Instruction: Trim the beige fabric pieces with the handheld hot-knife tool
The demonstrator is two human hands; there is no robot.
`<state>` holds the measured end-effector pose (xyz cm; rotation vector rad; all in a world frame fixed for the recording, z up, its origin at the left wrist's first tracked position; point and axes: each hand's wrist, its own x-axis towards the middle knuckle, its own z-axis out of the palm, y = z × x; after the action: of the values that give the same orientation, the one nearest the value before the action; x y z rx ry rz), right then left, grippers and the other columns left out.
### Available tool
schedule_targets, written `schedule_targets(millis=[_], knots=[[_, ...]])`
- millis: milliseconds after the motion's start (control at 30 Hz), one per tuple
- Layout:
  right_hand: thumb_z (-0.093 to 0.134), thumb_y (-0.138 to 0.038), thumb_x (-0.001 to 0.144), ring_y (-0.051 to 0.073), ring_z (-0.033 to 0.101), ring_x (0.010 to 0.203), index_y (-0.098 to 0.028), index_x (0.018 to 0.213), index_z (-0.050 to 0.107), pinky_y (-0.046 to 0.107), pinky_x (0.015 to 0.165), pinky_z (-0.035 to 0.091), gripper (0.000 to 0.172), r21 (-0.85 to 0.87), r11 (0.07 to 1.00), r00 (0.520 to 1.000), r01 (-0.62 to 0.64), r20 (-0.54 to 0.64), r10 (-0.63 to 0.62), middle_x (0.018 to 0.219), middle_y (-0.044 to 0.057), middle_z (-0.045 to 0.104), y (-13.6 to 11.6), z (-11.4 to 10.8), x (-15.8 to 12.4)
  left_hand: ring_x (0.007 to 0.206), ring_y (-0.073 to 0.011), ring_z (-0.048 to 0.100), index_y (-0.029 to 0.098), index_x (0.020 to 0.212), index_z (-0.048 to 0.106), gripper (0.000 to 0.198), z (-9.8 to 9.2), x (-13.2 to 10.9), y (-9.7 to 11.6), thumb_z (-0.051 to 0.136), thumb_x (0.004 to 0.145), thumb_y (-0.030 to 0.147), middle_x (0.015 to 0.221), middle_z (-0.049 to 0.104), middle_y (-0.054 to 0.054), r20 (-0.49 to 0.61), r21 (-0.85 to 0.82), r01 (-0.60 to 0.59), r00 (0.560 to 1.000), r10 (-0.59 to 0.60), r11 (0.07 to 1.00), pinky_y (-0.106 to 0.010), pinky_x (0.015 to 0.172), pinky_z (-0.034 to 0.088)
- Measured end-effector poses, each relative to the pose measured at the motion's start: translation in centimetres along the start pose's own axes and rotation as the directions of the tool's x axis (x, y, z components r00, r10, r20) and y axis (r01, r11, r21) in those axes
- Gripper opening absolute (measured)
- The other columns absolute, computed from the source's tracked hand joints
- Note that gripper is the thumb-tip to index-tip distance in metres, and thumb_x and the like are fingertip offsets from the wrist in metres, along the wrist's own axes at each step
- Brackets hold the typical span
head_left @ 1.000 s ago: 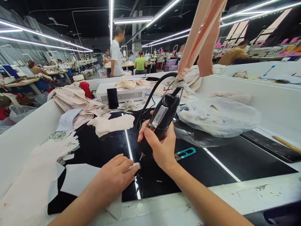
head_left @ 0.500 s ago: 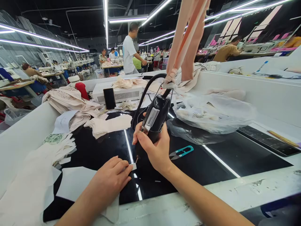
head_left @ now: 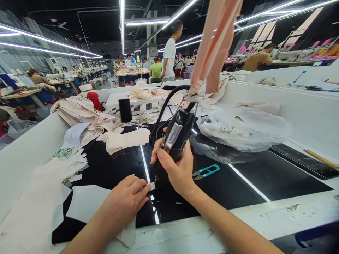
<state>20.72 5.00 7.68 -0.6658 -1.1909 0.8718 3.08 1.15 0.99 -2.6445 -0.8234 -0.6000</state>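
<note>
My right hand [head_left: 177, 168] grips a black handheld tool [head_left: 174, 135] with a silver plate and a black cord looping behind it. The tool's tip points down at a small white piece [head_left: 152, 186] on the black glossy tabletop [head_left: 225, 187]. My left hand [head_left: 127, 201] lies over a white sheet [head_left: 84, 203], its fingertips pressed on the small white piece right beside the tool's tip. Pink fabric strips [head_left: 212, 46] hang from above down to the tool's top.
Teal thread snips [head_left: 206, 171] lie right of my right hand. A clear plastic bag of pieces [head_left: 243, 128] sits further right. Beige fabric stacks [head_left: 124, 139] and paper cutouts [head_left: 66, 165] lie left. A white box with a black phone [head_left: 125, 110] stands behind. Several workers stand and sit beyond.
Both hands and the tool have stayed almost in place. My left fingertips have drawn slightly in on the small white piece. A standing person in white has walked to the right in the background.
</note>
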Motion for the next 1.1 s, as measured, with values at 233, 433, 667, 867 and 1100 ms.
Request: schedule_targets(millis=[233, 433, 667, 867, 1100], knots=[[0.074, -0.027, 0.082, 0.01, 0.058, 0.049, -0.027, 0.096, 0.046, 0.025, 0.048, 0.052, 0.032, 0.05, 0.999, 1.0, -0.009, 0.02, 0.008, 0.07, -0.009, 0.063, -0.3, 0.0, -0.6, 0.089, -0.022, 0.071, 0.009, 0.123, 0.064, 0.026, -0.2, 0.3, 0.1, 0.042, 0.111, 0.016, 0.1, 0.072, -0.009, 0.017, -0.039, 0.001, 1.0, 0.0, 0.999, -0.04, 0.087, 0.062], [0.074, -0.027, 0.082, 0.01, 0.059, 0.05, -0.027, 0.097, 0.046, 0.025, 0.05, 0.053, 0.032, 0.027, 0.999, 1.0, -0.02, 0.02, 0.019, 0.071, -0.009, 0.063, -0.3, 0.0, -0.7, 0.093, -0.0225, 0.072, 0.011, 0.125, 0.063, 0.022, -0.3, 0.0, 0.2, 0.049, 0.109, 0.017, 0.103, 0.072, -0.009, 0.04, -0.054, 0.023, 0.999, -0.021, 0.998, -0.042, 0.094, 0.062], [0.076, -0.029, 0.082, 0.011, 0.059, 0.052, -0.027, 0.102, 0.047, 0.027, 0.051, 0.053, 0.034, 0.02, 1.0, 1.0, -0.002, 0.021, 0.002, 0.072, -0.008, 0.063, -0.3, -0.3, -1.1, 0.093, -0.0227, 0.073, 0.013, 0.122, 0.063, 0.022, -1.2, -1.3, 0.4, 0.05, 0.105, 0.01, 0.105, 0.071, -0.008, 0.062, -0.127, 0.069, 0.996, -0.062, 0.99, -0.052, 0.101, 0.062], [0.077, -0.027, 0.083, 0.012, 0.058, 0.051, -0.028, 0.1, 0.047, 0.026, 0.048, 0.052, 0.034, 0.028, 0.999, 0.999, 0.016, 0.03, -0.017, 0.071, -0.008, 0.064, -0.5, -0.3, -1.3, 0.096, -0.0237, 0.073, 0.014, 0.124, 0.063, 0.025, -1.8, -2.0, 0.7, 0.054, 0.102, 0.008, 0.108, 0.071, -0.009, 0.079, -0.159, 0.116, 0.991, -0.105, 0.98, -0.055, 0.102, 0.062], [0.077, -0.031, 0.082, 0.011, 0.059, 0.05, -0.028, 0.101, 0.048, 0.026, 0.047, 0.051, 0.035, 0.025, 0.999, 1.0, 0.024, 0.007, -0.024, 0.071, -0.009, 0.065, -0.8, 0.0, -1.1, 0.096, -0.0237, 0.072, 0.013, 0.122, 0.064, 0.023, -1.4, -1.9, 0.8, 0.055, 0.102, 0.008, 0.106, 0.071, -0.009, 0.055, -0.155, 0.113, 0.993, -0.106, 0.981, -0.052, 0.1, 0.062]])
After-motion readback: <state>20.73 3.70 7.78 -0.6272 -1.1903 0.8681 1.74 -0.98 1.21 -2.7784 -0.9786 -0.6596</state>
